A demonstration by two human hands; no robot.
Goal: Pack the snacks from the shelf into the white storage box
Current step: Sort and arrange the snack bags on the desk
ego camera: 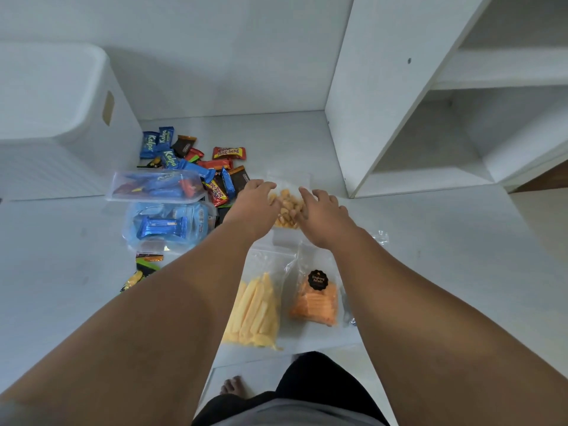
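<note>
A clear bag of yellow-brown nuts [287,207] lies on the white floor ahead of me. My left hand [255,201] and my right hand [321,210] rest on its two sides, fingers curled onto the bag. Nearer to me lie a clear bag of pale yellow sticks [255,312] and a bag of orange sticks [316,299] with a black label. The white storage box [55,118] stands at the far left. The white shelf [430,103] stands at the right, its visible compartments bare.
A pile of small wrapped snack bars [196,161], blue, red and black, lies left of the hands. Two clear plastic tubs [156,186] holding more bars sit in front of the box. My foot and knee show at the bottom.
</note>
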